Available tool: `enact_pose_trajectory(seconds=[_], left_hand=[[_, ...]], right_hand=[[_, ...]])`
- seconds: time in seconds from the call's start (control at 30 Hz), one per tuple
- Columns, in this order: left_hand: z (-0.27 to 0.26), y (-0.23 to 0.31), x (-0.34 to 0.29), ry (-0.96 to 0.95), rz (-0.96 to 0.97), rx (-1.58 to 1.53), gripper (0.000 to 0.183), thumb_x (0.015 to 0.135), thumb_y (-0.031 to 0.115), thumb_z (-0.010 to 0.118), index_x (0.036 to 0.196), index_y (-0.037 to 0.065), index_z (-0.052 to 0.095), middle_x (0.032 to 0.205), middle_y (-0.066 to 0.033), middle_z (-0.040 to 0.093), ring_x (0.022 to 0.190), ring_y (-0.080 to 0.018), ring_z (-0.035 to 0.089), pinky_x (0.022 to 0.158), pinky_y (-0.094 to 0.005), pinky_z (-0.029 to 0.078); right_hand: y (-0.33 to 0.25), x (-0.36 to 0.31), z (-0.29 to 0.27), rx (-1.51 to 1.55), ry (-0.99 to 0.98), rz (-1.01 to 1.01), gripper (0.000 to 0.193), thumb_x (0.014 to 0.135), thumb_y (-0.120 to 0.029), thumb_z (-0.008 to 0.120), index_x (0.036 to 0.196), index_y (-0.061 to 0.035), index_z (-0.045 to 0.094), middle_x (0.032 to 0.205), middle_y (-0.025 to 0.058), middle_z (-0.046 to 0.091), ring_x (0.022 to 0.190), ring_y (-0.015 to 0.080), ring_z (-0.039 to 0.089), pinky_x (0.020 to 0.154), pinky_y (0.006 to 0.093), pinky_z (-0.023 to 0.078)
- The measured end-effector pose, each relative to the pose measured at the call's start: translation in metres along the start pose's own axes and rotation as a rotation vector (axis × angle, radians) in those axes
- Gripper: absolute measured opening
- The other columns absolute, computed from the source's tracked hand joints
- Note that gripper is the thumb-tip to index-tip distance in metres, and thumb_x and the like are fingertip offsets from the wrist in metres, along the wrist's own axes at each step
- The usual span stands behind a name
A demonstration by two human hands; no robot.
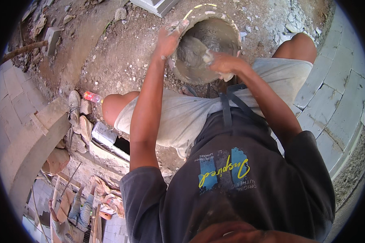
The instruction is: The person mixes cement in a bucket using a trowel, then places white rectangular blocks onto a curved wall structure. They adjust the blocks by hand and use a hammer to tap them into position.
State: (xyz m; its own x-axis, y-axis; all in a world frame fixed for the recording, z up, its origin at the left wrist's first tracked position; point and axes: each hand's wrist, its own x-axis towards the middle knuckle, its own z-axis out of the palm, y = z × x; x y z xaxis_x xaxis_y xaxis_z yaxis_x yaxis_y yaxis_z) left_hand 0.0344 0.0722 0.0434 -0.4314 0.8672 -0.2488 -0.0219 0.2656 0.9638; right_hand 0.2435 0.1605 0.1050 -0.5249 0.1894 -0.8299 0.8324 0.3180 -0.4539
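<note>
Between my knees stands a round bucket [175, 69], its rim crusted with grey, holding wet grey mortar [215, 34]. My left hand [171, 39] is closed on the bucket's left rim, its fingers smeared with mortar. My right hand [224, 65] is inside the right half of the bucket's opening, closed round the handle of what looks like a trowel [192, 52]. The trowel's blade is coated in mortar and lies in the mix, pointing left. Motion blurs the blade and the right fingers a little.
Grey block walls rise at right [332, 97] and left. Rubble [294, 26] lies beyond the bucket, a pale block [156, 5] behind it. By my left knee are a plastic bottle [94, 97], a worn shoe [74, 106] and stones. Another person [82, 212] is at lower left.
</note>
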Motion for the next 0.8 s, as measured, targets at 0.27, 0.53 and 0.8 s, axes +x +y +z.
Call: enact_pose_trajectory(seconds=[0.27,0.53,0.8], left_hand=[[0.006,0.009,0.002,0.002,0.032,-0.03,0.037,0.1,0.031,0.066,0.114,-0.002,0.073,0.099,-0.0092,0.075,0.087,-0.0202,0.064,0.081,-0.0379,0.051],[0.011,0.021,-0.005,0.009,0.031,-0.006,0.036,0.099,0.031,0.067,0.116,0.0,0.073,0.097,-0.009,0.073,0.085,-0.0205,0.062,0.082,-0.0375,0.051],[-0.001,0.002,-0.009,0.093,0.018,-0.102,0.029,0.101,0.022,0.064,0.117,-0.001,0.073,0.099,-0.0103,0.075,0.088,-0.0183,0.065,0.082,-0.036,0.051]], right_hand=[[-0.002,-0.079,-0.028,0.083,-0.32,0.002,0.079,0.086,-0.026,0.067,0.156,-0.0058,0.038,0.103,0.0162,0.069,0.077,0.0228,0.07,0.075,0.042,0.057],[0.096,-0.027,-0.064,-0.379,0.419,-0.385,0.068,0.089,-0.027,0.066,0.148,-0.0005,0.045,0.099,0.0144,0.067,0.066,0.0221,0.066,0.055,0.0396,0.052],[0.057,0.015,0.024,0.471,-0.263,0.013,0.056,0.092,-0.017,0.068,0.14,-0.0064,0.041,0.088,0.0098,0.061,0.054,0.0152,0.056,0.043,0.0321,0.047]])
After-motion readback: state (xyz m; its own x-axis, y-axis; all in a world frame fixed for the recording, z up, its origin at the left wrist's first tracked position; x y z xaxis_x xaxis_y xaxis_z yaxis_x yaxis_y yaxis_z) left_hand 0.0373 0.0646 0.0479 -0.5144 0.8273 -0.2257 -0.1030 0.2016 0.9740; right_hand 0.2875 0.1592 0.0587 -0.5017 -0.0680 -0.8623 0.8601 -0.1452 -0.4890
